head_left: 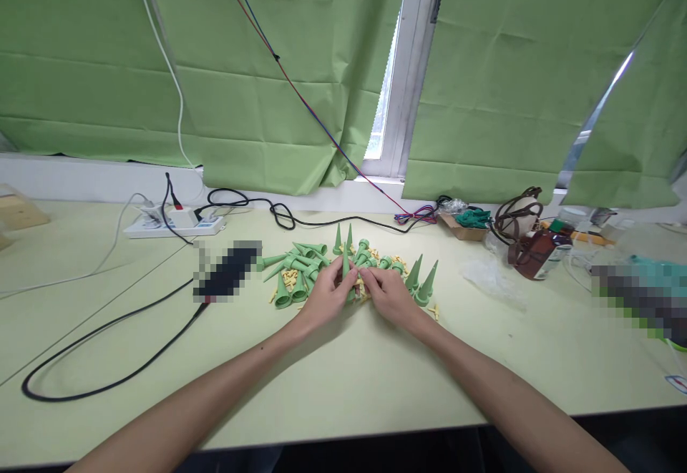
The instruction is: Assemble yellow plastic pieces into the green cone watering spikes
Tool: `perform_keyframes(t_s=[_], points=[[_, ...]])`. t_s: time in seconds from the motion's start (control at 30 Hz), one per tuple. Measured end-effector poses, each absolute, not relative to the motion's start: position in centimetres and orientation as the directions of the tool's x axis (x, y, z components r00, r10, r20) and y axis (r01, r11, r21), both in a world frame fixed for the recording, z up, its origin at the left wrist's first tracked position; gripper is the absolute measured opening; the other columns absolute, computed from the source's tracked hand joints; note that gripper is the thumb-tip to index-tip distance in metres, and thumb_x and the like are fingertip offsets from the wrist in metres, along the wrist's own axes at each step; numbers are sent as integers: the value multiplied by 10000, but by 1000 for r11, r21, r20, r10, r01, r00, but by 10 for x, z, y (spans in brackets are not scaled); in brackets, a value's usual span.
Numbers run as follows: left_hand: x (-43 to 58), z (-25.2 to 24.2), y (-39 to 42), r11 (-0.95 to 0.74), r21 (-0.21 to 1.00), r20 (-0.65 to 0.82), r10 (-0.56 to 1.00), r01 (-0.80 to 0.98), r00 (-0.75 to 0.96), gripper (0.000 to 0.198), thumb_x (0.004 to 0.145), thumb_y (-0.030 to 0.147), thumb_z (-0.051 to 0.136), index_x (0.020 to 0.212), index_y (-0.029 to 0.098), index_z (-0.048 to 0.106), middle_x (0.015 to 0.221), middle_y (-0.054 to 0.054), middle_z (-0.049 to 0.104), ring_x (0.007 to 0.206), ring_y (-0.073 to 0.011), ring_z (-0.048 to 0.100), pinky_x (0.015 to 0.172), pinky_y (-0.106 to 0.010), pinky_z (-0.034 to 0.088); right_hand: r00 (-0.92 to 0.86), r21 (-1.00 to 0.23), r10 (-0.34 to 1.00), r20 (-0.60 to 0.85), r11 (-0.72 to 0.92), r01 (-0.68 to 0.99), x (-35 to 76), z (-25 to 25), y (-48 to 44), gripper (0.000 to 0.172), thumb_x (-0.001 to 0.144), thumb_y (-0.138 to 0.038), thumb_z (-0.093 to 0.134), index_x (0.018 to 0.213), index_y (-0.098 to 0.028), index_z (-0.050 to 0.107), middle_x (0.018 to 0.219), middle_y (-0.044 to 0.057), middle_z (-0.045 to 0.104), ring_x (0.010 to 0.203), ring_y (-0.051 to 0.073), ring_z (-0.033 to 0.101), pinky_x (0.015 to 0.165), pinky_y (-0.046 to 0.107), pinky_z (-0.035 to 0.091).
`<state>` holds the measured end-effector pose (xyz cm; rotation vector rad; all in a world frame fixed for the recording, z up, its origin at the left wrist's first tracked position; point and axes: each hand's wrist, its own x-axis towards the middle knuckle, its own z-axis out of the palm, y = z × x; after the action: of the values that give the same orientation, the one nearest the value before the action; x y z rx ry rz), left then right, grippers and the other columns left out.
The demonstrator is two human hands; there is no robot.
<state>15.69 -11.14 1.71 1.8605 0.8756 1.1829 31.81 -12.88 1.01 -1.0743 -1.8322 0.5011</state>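
Observation:
My left hand (328, 293) is closed around a green plastic cone spike (346, 261), its point upward. Close against it, my right hand (391, 294) pinches a small yellow plastic piece (361, 288) beside the spike; the fingers partly cover it. Around both hands lie several green spikes (305, 267), some on their sides and some standing. Two upright green spikes (426, 284) stand just right of my right hand. Loose yellow pieces (291, 280) are scattered among the spikes, with one yellow piece (436, 312) lying apart at the right.
Left of the pile lies a blurred dark device (228, 272) with a looping black cable (107, 391). A white power strip (174, 224) sits at the back left. At right are a clear plastic bag (491, 280), a brown bottle (543, 252) and a small cardboard box (462, 230).

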Motion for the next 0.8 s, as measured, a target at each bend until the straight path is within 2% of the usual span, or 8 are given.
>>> perform_keyframes(t_s=[0.2, 0.3, 0.4, 0.57, 0.8], points=[[157, 18, -111, -466, 871, 404, 859, 155, 314, 290, 931, 448, 532, 804, 189, 512, 701, 14, 513, 634, -137, 476, 606, -257, 392, -146, -717, 843, 518, 520, 464, 318, 11, -129, 426, 1017, -409, 393, 648, -204, 450, 564, -31, 447, 528, 127, 397, 540, 271, 318], [157, 17, -110, -418, 903, 377, 881, 96, 287, 298, 928, 457, 540, 804, 189, 497, 726, 10, 533, 659, -140, 508, 605, -251, 399, -173, -733, 838, 518, 539, 414, 319, 11, -131, 272, 1004, -387, 443, 844, -201, 560, 681, -5, 580, 584, 139, 496, 570, 266, 387], [158, 16, -109, -393, 917, 360, 887, 67, 288, 304, 929, 462, 540, 806, 189, 491, 726, 15, 535, 650, -135, 520, 596, -249, 405, -224, -756, 829, 513, 560, 339, 320, 10, -132, 187, 989, -364, 484, 1010, -201, 574, 823, 35, 661, 667, 156, 583, 601, 269, 450], [158, 16, -110, -393, 915, 355, 893, 94, 278, 310, 928, 472, 539, 808, 190, 486, 714, 21, 531, 632, -129, 513, 591, -250, 393, -239, -761, 827, 510, 562, 323, 320, 10, -132, 156, 978, -345, 505, 959, -202, 566, 826, 45, 666, 693, 167, 608, 580, 271, 464], [157, 14, -108, -420, 899, 371, 883, 128, 288, 313, 940, 463, 521, 791, 195, 460, 712, 23, 518, 641, -131, 515, 601, -255, 405, -232, -743, 824, 517, 567, 356, 318, 12, -132, 155, 974, -312, 496, 882, -202, 554, 762, 23, 646, 645, 153, 570, 583, 268, 432]])
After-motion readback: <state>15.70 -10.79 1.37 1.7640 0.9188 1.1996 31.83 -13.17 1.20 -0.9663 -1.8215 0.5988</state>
